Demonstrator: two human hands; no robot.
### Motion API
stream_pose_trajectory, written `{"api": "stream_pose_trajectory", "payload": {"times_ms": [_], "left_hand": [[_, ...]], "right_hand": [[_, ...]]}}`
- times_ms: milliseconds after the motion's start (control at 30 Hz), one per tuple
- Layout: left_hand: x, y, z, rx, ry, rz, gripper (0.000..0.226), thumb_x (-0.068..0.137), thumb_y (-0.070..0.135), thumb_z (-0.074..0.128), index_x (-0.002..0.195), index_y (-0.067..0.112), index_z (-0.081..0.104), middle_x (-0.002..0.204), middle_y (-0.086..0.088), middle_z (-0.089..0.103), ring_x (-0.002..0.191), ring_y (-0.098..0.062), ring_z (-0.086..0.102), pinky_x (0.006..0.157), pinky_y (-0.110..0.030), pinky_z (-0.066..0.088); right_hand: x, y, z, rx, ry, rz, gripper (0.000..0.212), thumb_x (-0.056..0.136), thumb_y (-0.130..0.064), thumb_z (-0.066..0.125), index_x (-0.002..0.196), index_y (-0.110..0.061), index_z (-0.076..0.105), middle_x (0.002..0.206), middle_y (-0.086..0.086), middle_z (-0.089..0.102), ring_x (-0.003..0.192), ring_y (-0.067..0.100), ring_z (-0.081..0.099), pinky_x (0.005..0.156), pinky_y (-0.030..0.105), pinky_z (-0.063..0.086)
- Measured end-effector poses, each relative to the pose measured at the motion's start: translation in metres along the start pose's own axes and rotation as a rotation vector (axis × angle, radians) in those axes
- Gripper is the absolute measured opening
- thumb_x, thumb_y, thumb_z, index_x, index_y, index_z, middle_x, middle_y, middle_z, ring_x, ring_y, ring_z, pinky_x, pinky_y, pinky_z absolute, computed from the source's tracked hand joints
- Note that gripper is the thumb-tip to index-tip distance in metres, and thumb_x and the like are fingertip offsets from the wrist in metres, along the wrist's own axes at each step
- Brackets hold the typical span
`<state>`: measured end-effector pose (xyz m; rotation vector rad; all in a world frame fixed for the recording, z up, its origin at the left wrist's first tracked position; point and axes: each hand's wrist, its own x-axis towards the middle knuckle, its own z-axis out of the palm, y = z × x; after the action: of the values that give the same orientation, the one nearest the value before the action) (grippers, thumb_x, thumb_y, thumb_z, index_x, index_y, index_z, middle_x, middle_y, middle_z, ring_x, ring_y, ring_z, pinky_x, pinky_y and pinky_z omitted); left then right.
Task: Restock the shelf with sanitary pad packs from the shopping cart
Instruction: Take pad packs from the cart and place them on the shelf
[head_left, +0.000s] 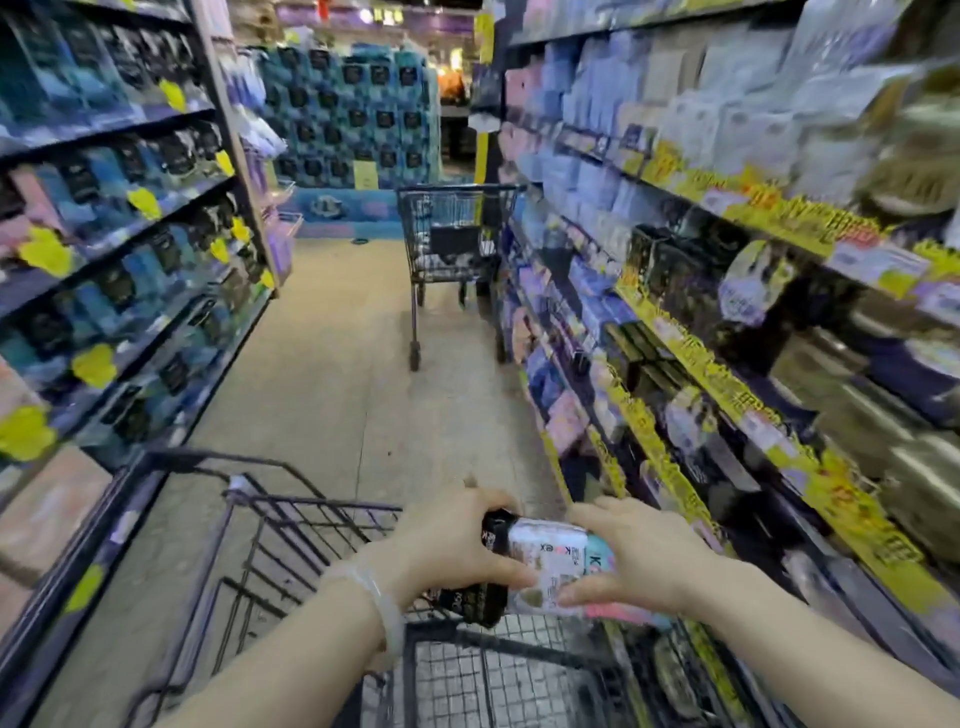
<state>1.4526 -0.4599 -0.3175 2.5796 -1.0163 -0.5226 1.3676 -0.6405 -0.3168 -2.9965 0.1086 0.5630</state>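
Both hands clamped on soft glossy white-and-black plastic sanitary pad pack (540, 564): left hand (457, 545) at dark end, right hand (639, 556) at pastel end, long axis left-right, above dark wire shopping cart (311, 525). Right hand nearer yellow-tagged shelf (727, 384), just right. Second dark wire cart (452, 244) far down aisle.

You had one wide-angle view, worn on your head, looking forward and down along the aisle floor (332, 374). Your hands (550, 561) sat close at the bottom edge, shelves (727, 374) ran past both sides, and a far cart (452, 244) stood ahead.
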Motion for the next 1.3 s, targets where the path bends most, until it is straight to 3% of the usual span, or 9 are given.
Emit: {"api": "stream_pose_trajectory", "payload": {"times_ms": [100, 200, 467, 600, 700, 833, 1033, 1133, 1300], "left_hand": [[0.006, -0.015, 0.031, 0.046, -0.204, -0.084, 0.097, 0.066, 0.065, 0.072, 0.147, 0.034, 0.027, 0.146, -0.008, 0.035, 0.14, -0.031, 0.024, 0.113, -0.043, 0.027], [0.022, -0.009, 0.029, 0.141, -0.183, -0.08, 0.111, 0.071, 0.063, 0.069, 0.152, 0.035, 0.0, 0.161, -0.01, -0.003, 0.147, -0.034, -0.011, 0.117, -0.053, 0.006], [0.074, 0.181, -0.039, -0.187, 0.288, 0.675, 0.102, 0.066, 0.077, 0.056, 0.148, 0.03, 0.02, 0.152, -0.003, 0.03, 0.143, -0.02, 0.024, 0.115, -0.037, 0.024], [0.032, 0.332, -0.074, -0.421, 0.429, 1.132, 0.081, 0.073, 0.059, 0.066, 0.141, 0.026, 0.036, 0.126, 0.014, 0.04, 0.117, 0.003, 0.037, 0.097, -0.015, 0.028], [-0.02, 0.43, -0.096, -0.45, 0.477, 1.431, 0.078, 0.07, 0.058, 0.064, 0.135, 0.018, 0.047, 0.122, 0.012, 0.046, 0.108, 0.013, 0.035, 0.088, 0.009, 0.021], [-0.096, 0.533, -0.115, -0.481, 0.461, 1.645, 0.076, 0.064, 0.065, 0.052, 0.129, 0.026, 0.052, 0.122, 0.014, 0.051, 0.109, 0.012, 0.041, 0.087, 0.011, 0.021], [-0.201, 0.662, -0.121, -0.276, 0.255, 1.673, 0.085, 0.065, 0.068, 0.061, 0.14, 0.038, 0.034, 0.148, 0.013, 0.032, 0.128, -0.005, 0.039, 0.097, -0.017, 0.028], [-0.236, 0.712, -0.109, -0.077, 0.131, 1.627, 0.103, 0.063, 0.073, 0.062, 0.148, 0.039, 0.016, 0.157, 0.011, 0.017, 0.141, -0.011, 0.028, 0.111, -0.028, 0.027], [-0.259, 0.765, -0.094, 0.155, 0.094, 1.474, 0.109, 0.06, 0.081, 0.059, 0.15, 0.04, 0.013, 0.159, 0.012, 0.017, 0.143, -0.015, 0.026, 0.116, -0.038, 0.025]], "right_hand": [[0.007, 0.006, 0.028, 0.121, -0.181, 0.044, 0.102, 0.065, -0.077, 0.055, 0.147, -0.034, 0.012, 0.152, 0.001, 0.022, 0.139, 0.026, 0.019, 0.111, 0.044, 0.029], [0.0, 0.03, 0.025, 0.199, -0.202, 0.142, 0.105, 0.074, -0.068, 0.058, 0.149, -0.034, -0.008, 0.159, 0.004, -0.005, 0.146, 0.029, -0.003, 0.116, 0.046, 0.014], [-0.15, 0.089, -0.09, 0.131, 0.359, 0.372, 0.076, 0.085, -0.05, 0.058, 0.146, -0.021, 0.024, 0.154, 0.007, 0.018, 0.142, 0.023, 0.018, 0.115, 0.037, 0.024], [-0.296, 0.098, -0.154, -0.028, 0.654, 0.565, 0.065, 0.085, -0.043, 0.061, 0.141, -0.02, 0.037, 0.141, 0.008, 0.038, 0.132, 0.024, 0.035, 0.109, 0.035, 0.031], [-0.409, 0.094, -0.188, -0.171, 0.739, 0.738, 0.058, 0.084, -0.042, 0.062, 0.134, -0.018, 0.045, 0.134, 0.004, 0.046, 0.125, 0.018, 0.042, 0.103, 0.025, 0.031], [-0.552, 0.075, -0.216, -0.334, 0.77, 1.011, 0.059, 0.081, -0.049, 0.059, 0.134, -0.028, 0.044, 0.137, -0.006, 0.046, 0.126, 0.012, 0.042, 0.104, 0.024, 0.03], [-0.725, 0.056, -0.219, -0.237, 0.875, 1.3, 0.071, 0.059, -0.064, 0.062, 0.125, -0.042, 0.048, 0.123, -0.022, 0.048, 0.117, 0.0, 0.045, 0.095, 0.02, 0.035], [-0.779, 0.065, -0.208, -0.109, 0.845, 1.391, 0.084, 0.04, -0.072, 0.061, 0.119, -0.054, 0.041, 0.138, -0.017, 0.044, 0.125, 0.005, 0.043, 0.105, 0.029, 0.035], [-0.806, 0.115, -0.192, 0.034, 0.678, 1.398, 0.109, 0.056, -0.06, 0.073, 0.145, -0.041, 0.014, 0.154, -0.008, 0.024, 0.139, 0.009, 0.026, 0.113, 0.029, 0.025]]}}
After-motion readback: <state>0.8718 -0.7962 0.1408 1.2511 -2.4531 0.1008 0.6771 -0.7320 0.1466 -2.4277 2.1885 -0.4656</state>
